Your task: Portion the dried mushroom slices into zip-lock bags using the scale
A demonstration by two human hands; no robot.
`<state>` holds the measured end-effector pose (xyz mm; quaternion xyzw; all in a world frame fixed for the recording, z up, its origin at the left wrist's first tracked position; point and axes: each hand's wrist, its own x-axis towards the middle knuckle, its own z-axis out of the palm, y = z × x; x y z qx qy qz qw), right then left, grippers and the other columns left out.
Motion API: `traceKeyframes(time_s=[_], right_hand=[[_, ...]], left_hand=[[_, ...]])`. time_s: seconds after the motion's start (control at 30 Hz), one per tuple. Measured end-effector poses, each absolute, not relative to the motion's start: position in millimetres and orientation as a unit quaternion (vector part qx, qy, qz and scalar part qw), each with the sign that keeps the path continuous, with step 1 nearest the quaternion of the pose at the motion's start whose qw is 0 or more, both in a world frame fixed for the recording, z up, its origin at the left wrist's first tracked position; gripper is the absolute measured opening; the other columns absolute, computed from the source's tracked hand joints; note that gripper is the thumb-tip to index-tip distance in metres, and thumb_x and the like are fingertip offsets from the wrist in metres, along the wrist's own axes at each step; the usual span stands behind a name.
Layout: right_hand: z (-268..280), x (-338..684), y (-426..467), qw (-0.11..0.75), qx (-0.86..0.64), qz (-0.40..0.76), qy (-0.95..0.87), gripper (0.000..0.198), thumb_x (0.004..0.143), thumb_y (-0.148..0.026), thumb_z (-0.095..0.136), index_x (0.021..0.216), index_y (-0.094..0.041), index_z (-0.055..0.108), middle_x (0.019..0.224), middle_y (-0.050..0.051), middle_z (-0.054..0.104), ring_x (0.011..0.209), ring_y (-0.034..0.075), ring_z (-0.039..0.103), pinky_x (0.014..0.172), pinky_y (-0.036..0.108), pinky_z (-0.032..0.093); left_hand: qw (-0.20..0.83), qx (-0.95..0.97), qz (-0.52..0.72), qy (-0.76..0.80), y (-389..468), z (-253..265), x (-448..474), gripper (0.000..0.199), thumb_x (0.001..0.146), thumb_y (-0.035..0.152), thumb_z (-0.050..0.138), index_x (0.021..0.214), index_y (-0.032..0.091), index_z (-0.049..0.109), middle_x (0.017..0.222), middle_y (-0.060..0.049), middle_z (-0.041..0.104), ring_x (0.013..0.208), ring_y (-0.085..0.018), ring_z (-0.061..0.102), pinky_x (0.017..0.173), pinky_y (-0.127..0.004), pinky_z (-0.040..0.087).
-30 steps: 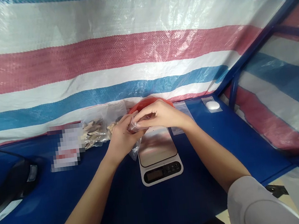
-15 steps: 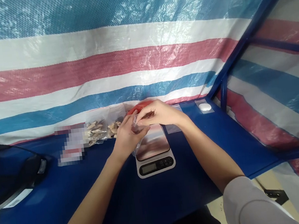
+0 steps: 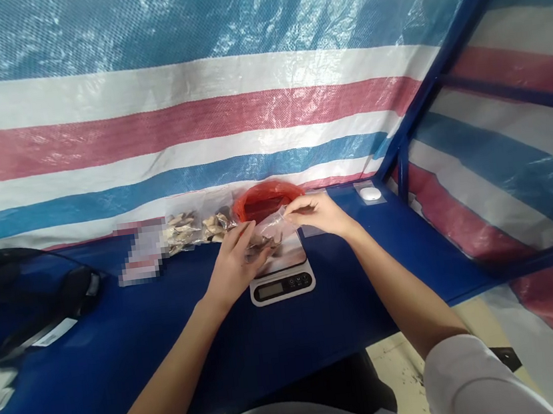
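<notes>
Evidently our two hands share one thing: a small transparent plastic bag (image 3: 276,222) with dark, dried-looking pieces in its lower part. Our left hand (image 3: 233,263) grasps the filled end, thumb nearer us and fingers along the far side, probably so the loose contents stay bunched. Our right hand (image 3: 316,213) pinches the upper edge between thumb and fingertips, which seems to keep the thin film stretched and slanting up between the two hands. Whether the bag's mouth is sealed, we cannot tell.

Just beneath the bag sits a white, flat digital scale (image 3: 282,289) with a shiny plate; its display and buttons face us, presumably for easy reading, though we can make out no figure. We cannot tell whether the bag touches the plate.

Behind the bag stands a round-mouthed red plastic bag (image 3: 268,198), its mouth upward. To the left, two transparent bags of pale dried slices (image 3: 183,232) lean side by side against the striped tarpaulin wall (image 3: 245,113), which likely props them upright. Farther left, a black curved device with a band (image 3: 77,285) rests on the blue tabletop (image 3: 362,290); well to the right lies a smooth white oval object (image 3: 370,194).
</notes>
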<state>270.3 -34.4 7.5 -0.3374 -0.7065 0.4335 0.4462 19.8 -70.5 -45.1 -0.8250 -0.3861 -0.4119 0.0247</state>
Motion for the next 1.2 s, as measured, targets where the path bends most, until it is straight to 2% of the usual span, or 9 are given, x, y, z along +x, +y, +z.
traceKeyframes(time_s=[0.17, 0.33, 0.5, 0.67, 0.87, 0.97, 1.03, 1.2], right_hand=[[-19.4, 278.8, -46.6, 0.455, -0.391, 0.522, -0.606, 0.029, 0.071, -0.044, 0.083, 0.084, -0.019, 0.078, 0.077, 0.001, 0.075, 0.068, 0.016, 0.069, 0.067, 0.03, 0.06], [-33.2, 279.0, -49.0, 0.469, -0.413, 0.515, -0.587, 0.036, 0.066, -0.05, 0.085, 0.083, -0.02, 0.079, 0.078, 0.002, 0.075, 0.068, 0.017, 0.07, 0.062, 0.031, 0.061], [-41.8, 284.8, -45.6, 0.453, -0.451, 0.502, -0.582, 0.037, 0.065, -0.054, 0.084, 0.077, -0.02, 0.077, 0.076, 0.003, 0.075, 0.079, 0.023, 0.073, 0.067, 0.034, 0.063], [-44.7, 286.8, -43.9, 0.45, -0.463, 0.491, -0.585, 0.039, 0.064, -0.054, 0.084, 0.083, -0.02, 0.078, 0.087, 0.004, 0.077, 0.09, 0.027, 0.073, 0.071, 0.038, 0.064], [-42.3, 300.0, -48.5, 0.467, -0.486, 0.479, -0.562, 0.044, 0.069, -0.059, 0.08, 0.089, -0.02, 0.079, 0.09, 0.007, 0.079, 0.096, 0.028, 0.074, 0.077, 0.04, 0.065], [-44.6, 313.5, -53.4, 0.467, -0.507, 0.438, -0.577, 0.045, 0.072, -0.059, 0.078, 0.093, -0.019, 0.078, 0.095, 0.008, 0.079, 0.1, 0.03, 0.074, 0.082, 0.043, 0.064], [-47.6, 321.6, -57.7, 0.451, -0.528, 0.365, -0.62, 0.039, 0.076, -0.055, 0.075, 0.094, -0.02, 0.079, 0.1, 0.007, 0.08, 0.1, 0.029, 0.074, 0.091, 0.045, 0.061], [-57.6, 330.7, -71.1, 0.35, -0.551, 0.18, -0.736, 0.027, 0.092, -0.043, 0.06, 0.103, -0.026, 0.077, 0.115, 0.005, 0.077, 0.116, 0.029, 0.069, 0.104, 0.044, 0.054]], left_hand=[[-0.009, -0.841, -0.386, -0.378, -80.2, -50.5, 16.4, 0.047, 0.096, 0.033, 0.061, 0.142, 0.022, 0.055, 0.135, -0.015, 0.062, 0.126, -0.029, 0.061, 0.109, -0.046, 0.051], [-0.032, -0.853, -0.36, -0.376, -79.9, -49.8, 17.4, 0.045, 0.098, 0.035, 0.057, 0.139, 0.018, 0.058, 0.139, -0.016, 0.061, 0.13, -0.029, 0.059, 0.111, -0.047, 0.05], [-0.046, -0.859, -0.335, -0.384, -72.3, -52.9, 13.1, 0.046, 0.099, 0.039, 0.054, 0.139, 0.015, 0.059, 0.143, -0.016, 0.06, 0.133, -0.029, 0.058, 0.113, -0.047, 0.049], [-0.051, -0.861, -0.325, -0.388, -65.9, -54.7, 9.1, 0.049, 0.099, 0.042, 0.053, 0.138, 0.014, 0.06, 0.144, -0.017, 0.059, 0.133, -0.03, 0.058, 0.114, -0.049, 0.048], [-0.053, -0.833, -0.368, -0.41, -80.1, -52.6, -4.7, 0.045, 0.099, 0.041, 0.054, 0.139, 0.021, 0.059, 0.143, -0.012, 0.061, 0.133, -0.028, 0.058, 0.115, -0.047, 0.047], [-0.035, -0.811, -0.379, -0.445, -87.1, -54.3, -19.5, 0.042, 0.099, 0.041, 0.053, 0.134, 0.02, 0.063, 0.137, -0.012, 0.065, 0.127, -0.027, 0.062, 0.112, -0.046, 0.05], [-0.019, -0.803, -0.371, -0.466, -89.1, -56.5, -28.6, 0.041, 0.099, 0.041, 0.051, 0.131, 0.02, 0.065, 0.132, -0.012, 0.067, 0.123, -0.028, 0.064, 0.109, -0.047, 0.052], [0.011, -0.814, -0.318, -0.485, -88.9, -66.0, -38.5, 0.042, 0.1, 0.042, 0.047, 0.129, 0.019, 0.067, 0.13, -0.014, 0.069, 0.123, -0.031, 0.064, 0.108, -0.051, 0.051]])
